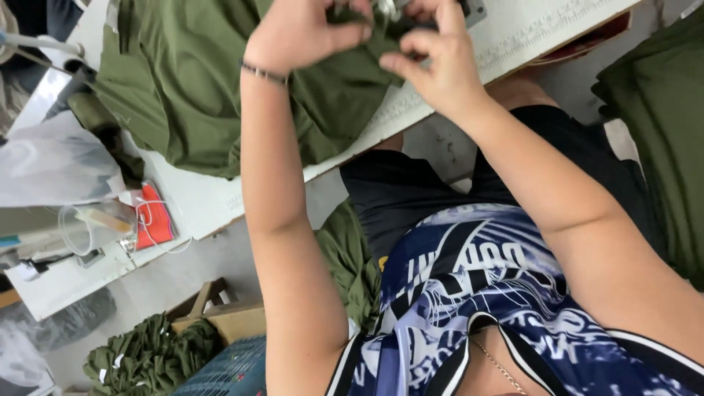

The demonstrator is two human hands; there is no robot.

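Observation:
An olive green garment point(183, 81) lies spread over the white work table point(198, 198). My left hand point(308, 29), with a thin bracelet at the wrist, pinches a fold of this green fabric near the top edge of the view. My right hand point(440, 62) grips the same fabric just to the right, fingers curled, close to a metal sewing machine part point(389, 9) that is mostly cut off. The two hands almost touch.
A clear plastic cup point(88, 227), a red card point(155, 216) and a clear plastic bag point(51, 161) sit at the table's left. A pile of green fabric point(147, 359), a blue crate point(227, 370) and a cardboard box point(235, 319) lie on the floor. More green cloth point(660, 110) hangs at right.

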